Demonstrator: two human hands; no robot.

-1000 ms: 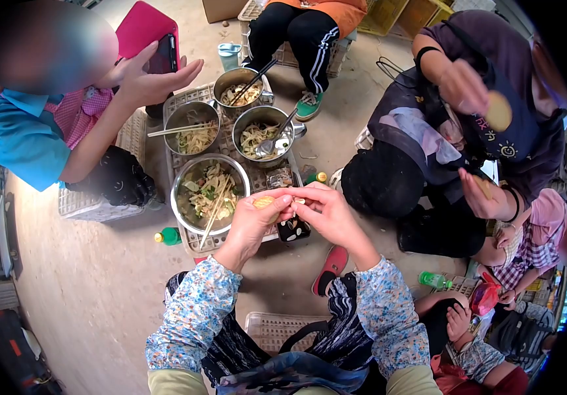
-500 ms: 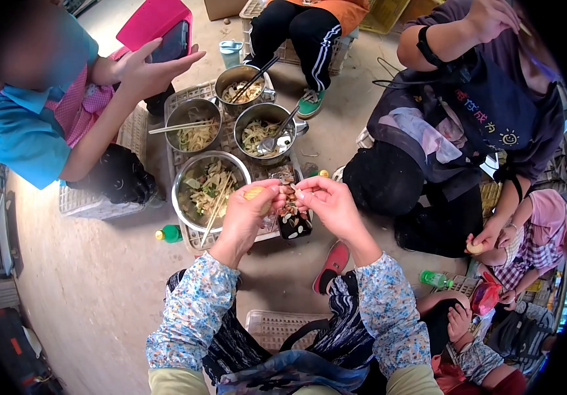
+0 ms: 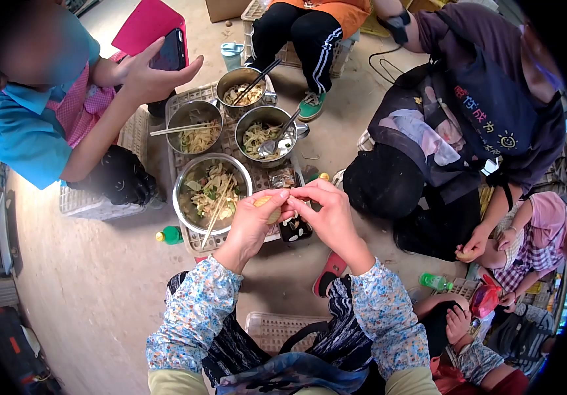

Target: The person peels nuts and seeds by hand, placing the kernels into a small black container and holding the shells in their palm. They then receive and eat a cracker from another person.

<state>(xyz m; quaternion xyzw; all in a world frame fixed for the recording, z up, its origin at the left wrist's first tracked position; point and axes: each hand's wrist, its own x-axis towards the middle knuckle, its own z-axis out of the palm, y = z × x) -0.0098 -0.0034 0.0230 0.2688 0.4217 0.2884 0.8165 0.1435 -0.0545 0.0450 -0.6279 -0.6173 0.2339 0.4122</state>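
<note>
My left hand (image 3: pixel 249 227) is closed on a pale yellow, round, biscuit-like piece (image 3: pixel 273 214), partly covered by the fingers. Fingertip to fingertip with it, my right hand (image 3: pixel 328 216) makes a pinch; what sits between those fingers is too small to make out. Both hands are above the near edge of a plastic crate (image 3: pixel 195 245) used as a table. Beside my left hand stands a large steel bowl (image 3: pixel 176 197) of noodles and vegetables, with chopsticks (image 3: pixel 216 212) across it. Below my right hand is a dark container (image 3: pixel 295 232), mostly covered.
Three steel pots of noodles, including one with a spoon (image 3: pixel 268 146), stand farther back on the crate. A green bottle (image 3: pixel 169 235) is at its left. A person on the left holds a phone (image 3: pixel 170 49); others sit around. Another bottle (image 3: pixel 435 281) lies to the right.
My hands have come closer, and the right fingertips now meet the left ones. On the right, a co-worker's raised hand has moved out of view and their lower hand has shifted slightly left.
</note>
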